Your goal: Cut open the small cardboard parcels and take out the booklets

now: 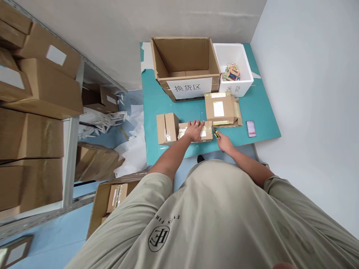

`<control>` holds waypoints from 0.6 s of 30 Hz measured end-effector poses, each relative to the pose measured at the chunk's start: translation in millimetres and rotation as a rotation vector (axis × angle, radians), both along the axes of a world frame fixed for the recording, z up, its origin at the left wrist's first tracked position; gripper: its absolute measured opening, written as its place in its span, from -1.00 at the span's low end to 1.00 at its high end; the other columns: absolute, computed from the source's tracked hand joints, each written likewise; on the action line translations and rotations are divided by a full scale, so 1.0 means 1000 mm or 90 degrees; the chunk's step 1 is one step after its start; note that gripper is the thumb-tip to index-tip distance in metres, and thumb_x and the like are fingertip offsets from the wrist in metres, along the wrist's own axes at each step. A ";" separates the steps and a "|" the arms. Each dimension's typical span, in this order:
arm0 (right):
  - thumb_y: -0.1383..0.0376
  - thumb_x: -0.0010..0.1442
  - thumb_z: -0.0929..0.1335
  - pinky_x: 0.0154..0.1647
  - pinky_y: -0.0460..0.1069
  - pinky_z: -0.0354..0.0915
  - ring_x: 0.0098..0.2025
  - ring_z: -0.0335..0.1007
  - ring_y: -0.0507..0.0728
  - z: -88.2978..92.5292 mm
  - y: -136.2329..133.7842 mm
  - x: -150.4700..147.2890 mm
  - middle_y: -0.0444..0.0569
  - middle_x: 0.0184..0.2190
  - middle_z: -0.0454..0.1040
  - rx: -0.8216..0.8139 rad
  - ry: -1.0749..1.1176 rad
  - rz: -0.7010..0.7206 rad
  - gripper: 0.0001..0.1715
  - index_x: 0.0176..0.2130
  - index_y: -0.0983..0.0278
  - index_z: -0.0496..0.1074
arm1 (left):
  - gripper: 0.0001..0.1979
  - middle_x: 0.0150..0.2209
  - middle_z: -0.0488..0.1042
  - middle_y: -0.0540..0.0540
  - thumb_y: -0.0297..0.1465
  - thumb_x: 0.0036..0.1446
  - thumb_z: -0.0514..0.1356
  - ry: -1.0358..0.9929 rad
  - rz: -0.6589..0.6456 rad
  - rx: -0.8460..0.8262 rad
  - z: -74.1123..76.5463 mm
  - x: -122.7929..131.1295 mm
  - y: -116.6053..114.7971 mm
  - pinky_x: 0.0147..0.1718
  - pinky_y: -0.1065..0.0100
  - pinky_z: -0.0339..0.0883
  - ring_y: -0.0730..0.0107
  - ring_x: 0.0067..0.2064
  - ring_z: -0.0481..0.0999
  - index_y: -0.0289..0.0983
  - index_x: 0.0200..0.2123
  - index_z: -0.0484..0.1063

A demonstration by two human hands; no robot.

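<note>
My left hand (195, 130) lies flat on top of a small taped cardboard parcel (209, 136), its fingers spread and pointing right. My right hand (224, 142) grips a yellow and black utility knife (216, 133), whose tip is close to the parcel's right end. Just behind the knife sits a larger opened cardboard parcel (220, 110) with tape and a white label. Left of my left hand, another taped carton (167, 129) stands touching the small parcel. A small pink and white packet (251, 129) lies to the right.
All of this sits on a teal mat (157, 101). At its far edge are an open carton labelled 换货区 (183, 59) and a white foam box (232, 56) holding colourful packets. Metal shelves with cartons stand at left, with white packing scraps on the floor.
</note>
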State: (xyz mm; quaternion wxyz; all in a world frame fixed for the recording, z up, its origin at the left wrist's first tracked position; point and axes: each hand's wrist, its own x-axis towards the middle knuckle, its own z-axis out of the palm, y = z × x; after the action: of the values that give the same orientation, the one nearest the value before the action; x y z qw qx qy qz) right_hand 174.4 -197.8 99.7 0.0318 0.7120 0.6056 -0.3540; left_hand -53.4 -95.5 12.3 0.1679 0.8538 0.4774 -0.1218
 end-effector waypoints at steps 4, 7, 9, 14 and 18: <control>0.38 0.68 0.22 0.53 0.11 0.39 0.47 0.59 0.31 0.003 -0.002 -0.002 0.23 0.42 0.66 0.021 0.019 -0.020 -0.21 0.75 0.36 0.20 | 0.50 0.62 0.21 -0.60 -0.05 -0.02 0.57 0.003 -0.001 0.000 -0.001 0.000 0.001 0.60 -0.29 -0.13 -0.58 0.59 0.17 -0.35 0.80 -0.12; 0.38 0.68 0.21 0.53 0.08 0.38 0.48 0.58 0.29 0.003 -0.002 -0.003 0.23 0.44 0.65 0.017 0.017 -0.022 -0.21 0.75 0.37 0.20 | 0.51 0.62 0.23 -0.59 -0.04 -0.02 0.57 0.006 -0.001 0.000 -0.002 0.000 0.001 0.60 -0.30 -0.13 -0.57 0.59 0.17 -0.33 0.81 -0.14; 0.38 0.68 0.22 0.53 0.07 0.37 0.49 0.58 0.28 0.003 -0.001 -0.004 0.21 0.47 0.62 0.015 0.015 -0.016 -0.22 0.74 0.34 0.22 | 0.51 0.61 0.24 -0.61 -0.04 -0.01 0.57 0.005 -0.003 0.005 -0.002 0.000 0.001 0.59 -0.30 -0.11 -0.56 0.57 0.19 -0.34 0.80 -0.14; 0.38 0.66 0.21 0.55 0.11 0.37 0.51 0.56 0.31 0.004 0.005 -0.004 0.21 0.49 0.60 0.002 0.008 0.006 -0.19 0.75 0.36 0.21 | 0.51 0.61 0.22 -0.61 0.01 0.00 0.56 0.004 -0.002 0.006 -0.004 0.000 -0.001 0.58 -0.30 -0.12 -0.62 0.58 0.18 -0.33 0.80 -0.15; 0.40 0.62 0.24 0.48 0.09 0.42 0.47 0.60 0.36 0.012 0.012 0.003 0.24 0.46 0.63 -0.012 0.015 0.035 -0.20 0.71 0.35 0.30 | 0.52 0.61 0.22 -0.59 0.06 0.01 0.57 0.016 -0.003 0.009 -0.003 0.001 -0.001 0.56 -0.27 -0.07 -0.59 0.57 0.21 -0.31 0.81 -0.15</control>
State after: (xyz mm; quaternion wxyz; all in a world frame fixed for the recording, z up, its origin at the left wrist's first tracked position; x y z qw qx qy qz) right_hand 177.0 -185.4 111.7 0.0410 0.6905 0.6221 -0.3668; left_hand -52.6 -96.3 9.2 0.1553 0.8545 0.4784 -0.1295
